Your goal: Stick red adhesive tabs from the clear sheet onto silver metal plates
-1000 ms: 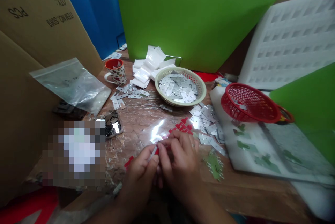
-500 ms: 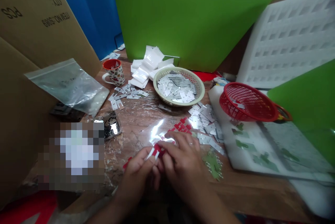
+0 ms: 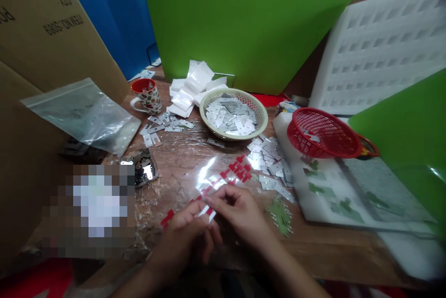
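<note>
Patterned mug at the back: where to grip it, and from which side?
Probably the handle, coming in from the left and slightly above. The mug stands upright with its handle sticking out to the left, while white packets lie close on its right and loose plates lie at its near side.

This looks like a small workshop or packing room, with piecework laid out on a wooden table [image 3: 324, 247]. Small flat plates [image 3: 230, 114] fill a pale basket [image 3: 232, 138] at the centre, and more lie loose around it. Rows of identical red pieces [image 3: 240, 168] sit on clear film just below. At upper left, a cardboard carton [image 3: 80, 56] bears printed shipping marks, "QTY" and "ITEM NO." among them. A pocketed white foam block [image 3: 386, 47] leans at upper right; a patterned mug [image 3: 151, 100] adds one homely touch.
</note>
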The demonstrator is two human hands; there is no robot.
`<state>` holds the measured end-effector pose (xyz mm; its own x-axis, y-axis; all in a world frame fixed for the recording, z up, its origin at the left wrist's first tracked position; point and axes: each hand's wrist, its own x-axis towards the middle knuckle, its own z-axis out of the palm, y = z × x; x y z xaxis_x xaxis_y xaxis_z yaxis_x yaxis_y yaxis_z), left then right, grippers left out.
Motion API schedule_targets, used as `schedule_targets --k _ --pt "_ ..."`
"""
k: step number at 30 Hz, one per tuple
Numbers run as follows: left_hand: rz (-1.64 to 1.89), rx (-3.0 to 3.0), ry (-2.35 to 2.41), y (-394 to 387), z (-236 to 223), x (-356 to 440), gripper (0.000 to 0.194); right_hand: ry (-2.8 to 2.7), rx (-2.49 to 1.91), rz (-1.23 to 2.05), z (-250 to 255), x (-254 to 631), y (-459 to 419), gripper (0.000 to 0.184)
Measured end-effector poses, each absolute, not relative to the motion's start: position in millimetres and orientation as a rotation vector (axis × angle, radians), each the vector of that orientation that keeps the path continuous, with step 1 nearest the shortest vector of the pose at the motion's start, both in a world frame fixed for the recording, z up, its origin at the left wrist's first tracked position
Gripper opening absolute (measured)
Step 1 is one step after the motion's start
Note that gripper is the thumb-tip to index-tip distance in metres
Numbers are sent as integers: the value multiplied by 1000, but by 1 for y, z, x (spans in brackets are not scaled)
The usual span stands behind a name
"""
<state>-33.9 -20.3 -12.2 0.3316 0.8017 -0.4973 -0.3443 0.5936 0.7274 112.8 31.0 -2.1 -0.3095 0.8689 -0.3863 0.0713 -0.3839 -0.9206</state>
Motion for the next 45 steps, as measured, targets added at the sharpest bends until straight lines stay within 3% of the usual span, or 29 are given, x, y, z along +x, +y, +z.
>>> schedule_targets --k 8,13,17,22,29,34,39,41,45 --pt "664 902 952 -2 -9 -40 19 -1236 -1298 1746 6 137 37 25" --pt "423 2049 1441 84 13 -79 25 -695 -1182 1190 37 207 78 21" --pt "299 2279 1666 169 10 -100 22 -326 -1024 1200 56 234 91 21" --pt "17 2474 1693 212 -6 -89 33 -550 -1082 1347 33 206 61 37" --pt "-160 2603 1686 217 -14 -87 29 -1312 -1372 1183 -11 178 29 25" --pt "11 2583 1833 208 0 -101 24 -1896 -1468 770 -28 185 27 21" --pt "456 2444 1939 159 19 -106 13 -2092 -1620 484 -40 185 22 24" --pt "918 1999 1805 130 20 -98 12 -2164 -1572 461 -42 178 18 24" --pt "1021 1003 1340 76 1 -65 23 -2179 -1469 518 -40 170 20 22"
